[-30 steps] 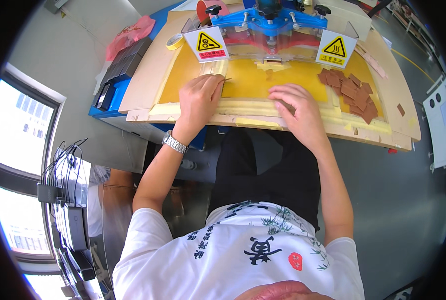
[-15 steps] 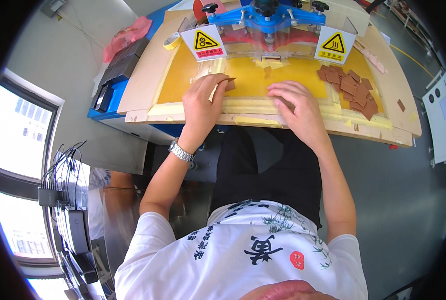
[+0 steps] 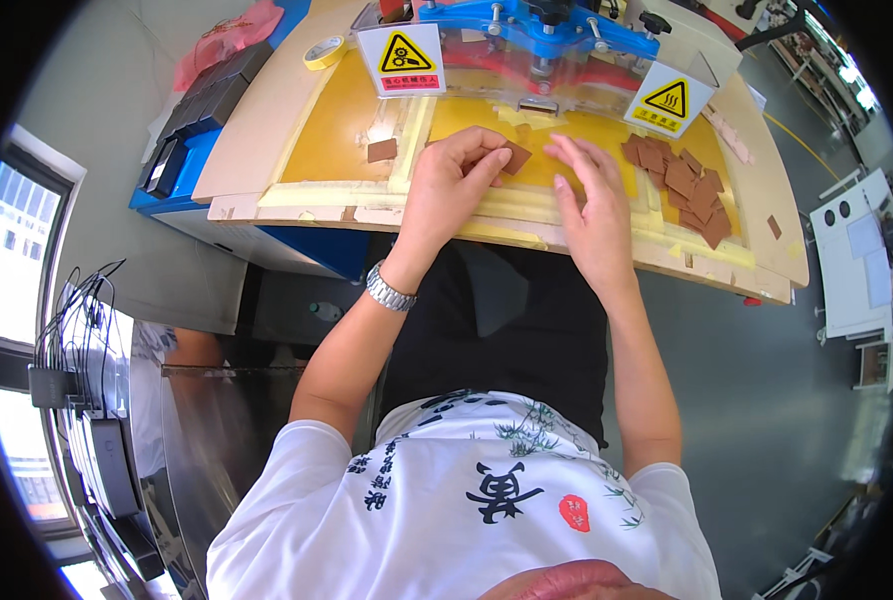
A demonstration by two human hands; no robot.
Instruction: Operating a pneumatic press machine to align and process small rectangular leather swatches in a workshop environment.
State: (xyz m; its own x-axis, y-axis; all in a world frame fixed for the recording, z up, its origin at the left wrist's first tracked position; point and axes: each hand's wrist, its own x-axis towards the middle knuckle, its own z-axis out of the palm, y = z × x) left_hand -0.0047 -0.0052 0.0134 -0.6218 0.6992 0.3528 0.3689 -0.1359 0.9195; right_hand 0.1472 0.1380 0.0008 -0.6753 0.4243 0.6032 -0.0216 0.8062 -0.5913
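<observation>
My left hand (image 3: 453, 183), with a metal-band watch (image 3: 390, 287) on its wrist, pinches a thin brown square piece (image 3: 516, 158) between thumb and fingertips. A sliver of brown shows behind its knuckles; I cannot tell if that is another piece. Just to the right, my right hand (image 3: 596, 200) hovers over the yellow board (image 3: 476, 118) with fingers apart and nothing in them. Another brown piece (image 3: 382, 150) lies flat on the board, left of my left hand. Farther right is a loose pile of brown square pieces (image 3: 681, 185).
A blue press frame (image 3: 526, 30) with black knobs stands behind a clear guard bearing two warning signs (image 3: 400, 60) (image 3: 671, 100). A tape roll (image 3: 324, 52) sits at the back left, near black boxes (image 3: 191, 115). One stray brown piece (image 3: 774, 227) lies near the table's right edge.
The view has shifted. My left hand has moved right, closer to my right hand, with a brown piece in its fingers. The flat piece to its left now shows. My right hand's fingers have lifted.
</observation>
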